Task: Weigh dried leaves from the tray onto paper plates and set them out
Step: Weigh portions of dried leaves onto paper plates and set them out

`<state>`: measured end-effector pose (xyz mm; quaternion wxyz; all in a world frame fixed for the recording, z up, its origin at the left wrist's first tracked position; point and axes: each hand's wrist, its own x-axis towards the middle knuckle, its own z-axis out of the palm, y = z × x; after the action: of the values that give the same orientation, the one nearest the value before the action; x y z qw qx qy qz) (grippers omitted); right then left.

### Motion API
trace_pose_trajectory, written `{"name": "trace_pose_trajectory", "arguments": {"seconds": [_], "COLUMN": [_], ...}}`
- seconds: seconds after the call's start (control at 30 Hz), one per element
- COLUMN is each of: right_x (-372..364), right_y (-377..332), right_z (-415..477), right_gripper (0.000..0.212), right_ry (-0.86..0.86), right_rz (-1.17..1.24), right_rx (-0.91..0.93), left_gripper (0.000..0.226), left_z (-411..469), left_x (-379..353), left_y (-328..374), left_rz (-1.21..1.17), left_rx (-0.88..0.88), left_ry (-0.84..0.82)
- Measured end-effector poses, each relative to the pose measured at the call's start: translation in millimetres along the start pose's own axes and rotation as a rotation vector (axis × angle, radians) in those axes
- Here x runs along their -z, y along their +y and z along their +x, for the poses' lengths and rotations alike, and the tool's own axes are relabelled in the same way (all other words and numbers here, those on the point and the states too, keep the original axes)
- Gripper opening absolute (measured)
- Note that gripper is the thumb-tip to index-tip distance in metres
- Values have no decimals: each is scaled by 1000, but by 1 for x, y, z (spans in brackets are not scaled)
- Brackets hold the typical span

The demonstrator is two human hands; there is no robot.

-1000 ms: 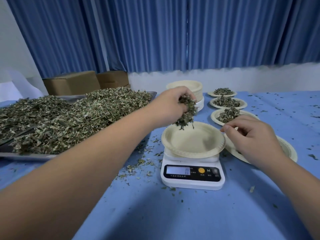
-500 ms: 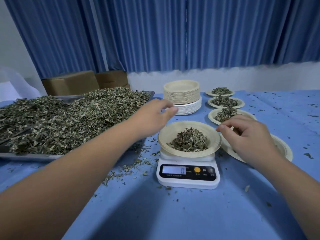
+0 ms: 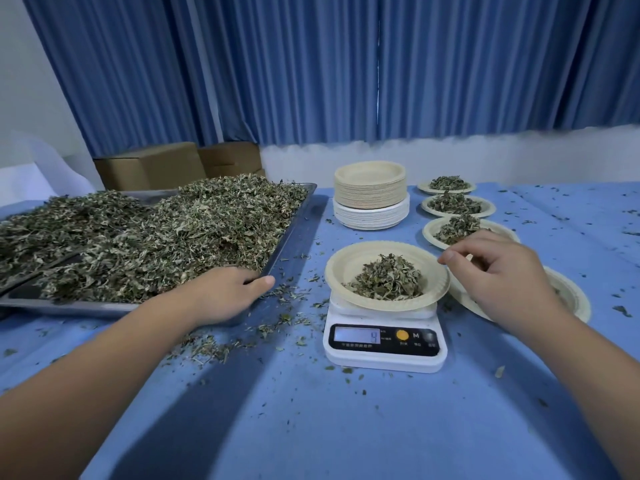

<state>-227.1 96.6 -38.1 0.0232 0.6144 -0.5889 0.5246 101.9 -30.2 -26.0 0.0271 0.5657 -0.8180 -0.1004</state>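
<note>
Blue tablecloth, white scale, beige plate.

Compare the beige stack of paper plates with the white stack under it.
The beige stack is tan; the white stack is plain white. The beige stack sits on top of the white stack, which rests on the blue tablecloth. The beige stack looks taller, the white stack slightly wider. Both are neat piles of paper plates, standing beyond the scale.
</note>
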Motion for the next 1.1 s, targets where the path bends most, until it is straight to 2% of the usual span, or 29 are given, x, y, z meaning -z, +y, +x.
{"name": "trace_pose_trajectory", "arguments": {"seconds": [0.1,0.17,0.27,0.4,0.5,0.6,0.8,1.1], "right_x": [0,0,0,1,0,0,0,-1], "right_y": [-1,-1,-1,-1,-1,-1,-3,-3], "right_z": [0,0,0,0,-1,-1,0,0], "right_gripper": [26,26,27,29,28,25,25,30], "right_ry": [-2,-9,-16,-14,-16,-18,-16,-14], "right_rz": [0,-16,-28,-30,-41,-41,-35,-37], "right_rx": [-8,-12,-15,-12,-10,-21,-42,-55], "left_gripper": [61,65,72,48,46,50,57,31], "left_z": [-6,-10,-14,-20,-25,-26,-20,-7], "left_x": [-1,-3,-8,-15,-17,-16,-5,8], "left_y": [2,5,8,10,10,7,-5,-12], "left_rz": [23,94,137,201,225,168,-89,-158], "left_rx": [2,11,53,34,19,0,-69,-106], "left_ry": [100,136,61,131,234,268,226,238]}}
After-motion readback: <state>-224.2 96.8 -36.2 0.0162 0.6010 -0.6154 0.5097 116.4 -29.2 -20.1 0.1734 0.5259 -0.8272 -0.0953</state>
